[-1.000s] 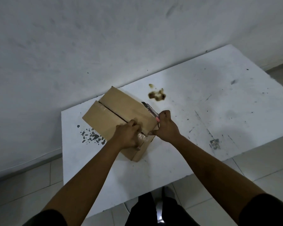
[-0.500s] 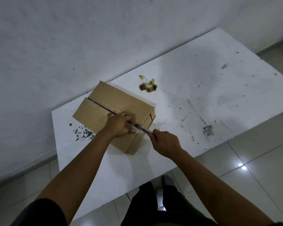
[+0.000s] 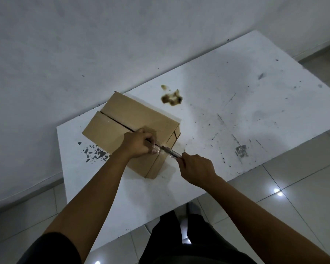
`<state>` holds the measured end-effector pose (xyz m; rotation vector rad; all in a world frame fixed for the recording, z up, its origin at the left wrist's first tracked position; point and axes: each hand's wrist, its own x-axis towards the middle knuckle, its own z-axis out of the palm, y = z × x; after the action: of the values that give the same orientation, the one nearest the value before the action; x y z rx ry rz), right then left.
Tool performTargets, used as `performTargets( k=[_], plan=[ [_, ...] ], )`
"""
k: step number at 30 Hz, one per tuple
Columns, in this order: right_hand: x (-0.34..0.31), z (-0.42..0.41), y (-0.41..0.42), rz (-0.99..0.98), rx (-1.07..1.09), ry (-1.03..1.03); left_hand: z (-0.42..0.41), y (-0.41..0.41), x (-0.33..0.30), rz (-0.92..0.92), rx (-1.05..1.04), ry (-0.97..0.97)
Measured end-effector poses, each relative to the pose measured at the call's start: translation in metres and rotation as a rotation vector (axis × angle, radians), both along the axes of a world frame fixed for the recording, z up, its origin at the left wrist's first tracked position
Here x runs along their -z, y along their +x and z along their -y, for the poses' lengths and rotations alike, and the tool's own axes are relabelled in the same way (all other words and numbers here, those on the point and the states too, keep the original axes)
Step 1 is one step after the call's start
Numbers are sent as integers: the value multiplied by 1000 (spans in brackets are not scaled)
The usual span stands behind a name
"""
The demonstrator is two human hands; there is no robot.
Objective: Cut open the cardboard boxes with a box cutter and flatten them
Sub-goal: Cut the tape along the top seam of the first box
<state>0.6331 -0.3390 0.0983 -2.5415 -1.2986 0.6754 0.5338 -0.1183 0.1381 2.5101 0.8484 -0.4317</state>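
**White table that's seen better days**

So there's this white table point(image 3: 208, 183) shoved up against a plain grey-white wall point(image 3: 103, 44), and the top is pretty beat up. Brown crusty stain point(image 3: 171, 97) toward the far edge, a patch of chipped paint point(image 3: 95, 153) showing dark spots near the left end, plus a grey scuffed square point(image 3: 241, 151) over on the right with thin scratches and black specks all around it. Floor is glossy pale tile point(image 3: 297, 189) with ceiling lights reflecting off it.
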Motion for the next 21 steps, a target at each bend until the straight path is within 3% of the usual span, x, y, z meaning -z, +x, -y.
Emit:
performTargets(
  k=[3, 6, 8, 11, 21],
  plan=[
    [7, 0, -9, -340, 137, 6, 1, 0, 1, 5, -32, -27],
    [20, 5, -39, -773, 444, 191, 2, 2, 0, -14, -39, -30],
    [24, 7, -60, -945, 634, 301, 2, 3, 1, -32, -29, -20],
    [26, 4, -77, -1010, 736, 370, 2, 4, 1, -53, -18, -11],
    [25, -6, -86, -1030, 744, 396, 1, 3, 3, -35, -8, -23]
  ],
)
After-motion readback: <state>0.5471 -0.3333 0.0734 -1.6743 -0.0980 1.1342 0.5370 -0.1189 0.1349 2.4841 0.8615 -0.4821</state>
